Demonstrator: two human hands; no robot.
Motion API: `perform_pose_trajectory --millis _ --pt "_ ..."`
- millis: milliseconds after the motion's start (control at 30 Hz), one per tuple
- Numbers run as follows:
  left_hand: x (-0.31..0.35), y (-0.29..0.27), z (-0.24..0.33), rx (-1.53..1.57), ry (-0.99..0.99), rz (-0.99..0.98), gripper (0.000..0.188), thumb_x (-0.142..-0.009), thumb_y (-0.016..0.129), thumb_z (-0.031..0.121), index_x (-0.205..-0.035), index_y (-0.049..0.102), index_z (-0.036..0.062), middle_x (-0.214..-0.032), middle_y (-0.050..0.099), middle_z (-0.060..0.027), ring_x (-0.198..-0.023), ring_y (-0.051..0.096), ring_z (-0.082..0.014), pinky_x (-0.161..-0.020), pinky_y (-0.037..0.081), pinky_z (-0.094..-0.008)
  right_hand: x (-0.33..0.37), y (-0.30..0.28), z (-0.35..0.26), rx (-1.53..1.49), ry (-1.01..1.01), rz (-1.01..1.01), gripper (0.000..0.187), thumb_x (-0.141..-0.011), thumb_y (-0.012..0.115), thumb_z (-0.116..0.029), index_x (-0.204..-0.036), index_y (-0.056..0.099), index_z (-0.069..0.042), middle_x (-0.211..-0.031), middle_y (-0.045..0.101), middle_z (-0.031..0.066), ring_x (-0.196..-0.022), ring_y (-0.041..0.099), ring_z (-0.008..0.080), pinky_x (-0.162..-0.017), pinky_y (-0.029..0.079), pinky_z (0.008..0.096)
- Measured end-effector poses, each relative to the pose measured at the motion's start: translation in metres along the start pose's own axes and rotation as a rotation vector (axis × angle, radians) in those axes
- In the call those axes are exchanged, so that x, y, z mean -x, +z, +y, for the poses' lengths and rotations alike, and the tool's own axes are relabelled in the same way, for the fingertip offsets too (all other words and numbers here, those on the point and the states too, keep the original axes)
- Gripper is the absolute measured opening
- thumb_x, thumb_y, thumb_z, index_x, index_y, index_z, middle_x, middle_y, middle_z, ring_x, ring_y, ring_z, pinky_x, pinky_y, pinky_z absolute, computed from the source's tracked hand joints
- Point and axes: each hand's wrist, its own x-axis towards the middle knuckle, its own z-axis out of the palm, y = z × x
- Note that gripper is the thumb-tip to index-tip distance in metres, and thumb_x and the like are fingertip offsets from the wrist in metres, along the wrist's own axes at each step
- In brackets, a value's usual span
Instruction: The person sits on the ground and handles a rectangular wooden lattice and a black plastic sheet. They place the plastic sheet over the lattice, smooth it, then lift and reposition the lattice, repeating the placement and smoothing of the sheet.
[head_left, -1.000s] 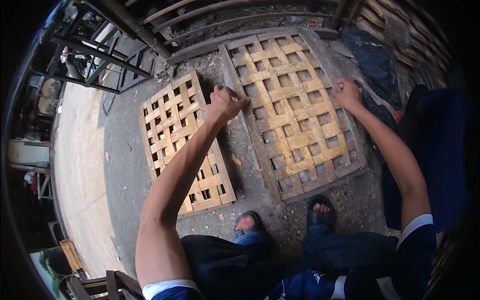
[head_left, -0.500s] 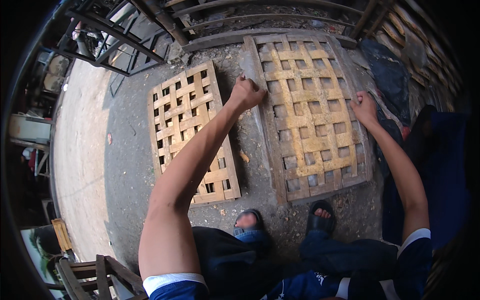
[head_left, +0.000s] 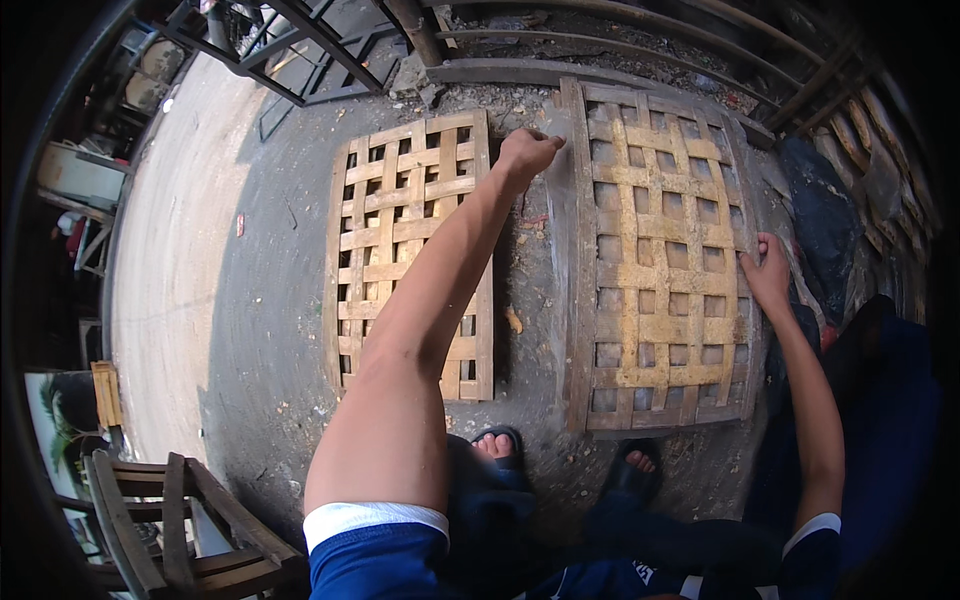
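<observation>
Your left hand (head_left: 530, 153) is just left of the upper left rail of the large rectangular wooden lattice panel with broad, yellow-stained woven slats (head_left: 650, 272). Its fingers are bunched narrowly, but you cannot tell whether they pinch anything. Your right hand (head_left: 768, 270) is at the panel's right edge, thumb and forefinger slightly parted against the side; whether they grip it, you cannot tell. The panel lies flat on the grey, gritty ground (head_left: 265, 300), in front of your feet and between your hands. A greyish, film-like border (head_left: 561, 215) shows along its left rail. To its left lies a smaller rectangular panel of pale woven wooden slats (head_left: 385, 240), well apart from it, partly covered by your left forearm.
</observation>
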Motion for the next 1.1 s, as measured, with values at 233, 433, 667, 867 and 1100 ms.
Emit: perform_pose_trajectory --millis 233,433,667,867,1100 --pt "-0.021 0.013 -0.017 0.134 0.053 0.164 0.022 -0.089 0.077 0.025 -0.09 0.072 0.0036 -0.08 0.068 -0.0033 -0.07 0.059 -0.013 -0.062 0.049 -0.033 0.003 0.001 -0.005 -0.11 0.038 -0.029 0.047 -0.077 0.077 -0.012 -0.12 0.063 -0.003 -0.099 0.058 0.0061 -0.084 0.055 0.0172 -0.075 0.048 0.0313" --pt "-0.019 0.018 -0.016 0.344 -0.048 0.108 0.021 -0.095 0.072 0.025 -0.101 0.069 0.0054 -0.084 0.068 -0.0013 -0.07 0.062 -0.0106 -0.061 0.05 -0.0309 0.004 0.004 0.007 -0.3 0.079 0.031 0.051 -0.077 0.077 -0.007 -0.126 0.062 -0.002 -0.101 0.059 0.0029 -0.084 0.052 0.0129 -0.077 0.047 0.0275" --pt "-0.051 0.01 -0.033 0.635 0.075 0.098 0.017 -0.1 0.068 0.019 -0.109 0.063 0.0059 -0.09 0.068 -0.0028 -0.071 0.063 -0.0104 -0.061 0.05 -0.0278 0.0 0.012 0.014 -0.443 0.056 0.038 0.052 -0.08 0.075 -0.002 -0.13 0.06 -0.001 -0.103 0.057 0.0013 -0.087 0.051 0.0099 -0.079 0.046 0.0242" --pt "-0.037 0.02 -0.023 0.587 0.008 0.078 0.044 -0.1 0.068 0.024 -0.137 0.053 0.0063 -0.106 0.068 -0.0091 -0.084 0.066 -0.0169 -0.068 0.054 -0.033 0.008 0.022 0.031 -0.475 0.116 0.014 0.051 -0.08 0.075 -0.004 -0.128 0.06 -0.001 -0.103 0.057 0.0014 -0.087 0.051 0.011 -0.08 0.046 0.0254" --pt "-0.024 0.007 -0.033 0.265 -0.022 0.1 0.07 -0.093 0.073 0.036 -0.147 0.044 0.0017 -0.118 0.065 -0.0172 -0.098 0.067 -0.0242 -0.075 0.056 -0.0369 0.004 0.02 0.009 -0.403 0.133 -0.042 0.049 -0.082 0.074 -0.008 -0.128 0.059 -0.001 -0.109 0.062 0.0067 -0.091 0.056 0.0147 -0.084 0.049 0.0291"
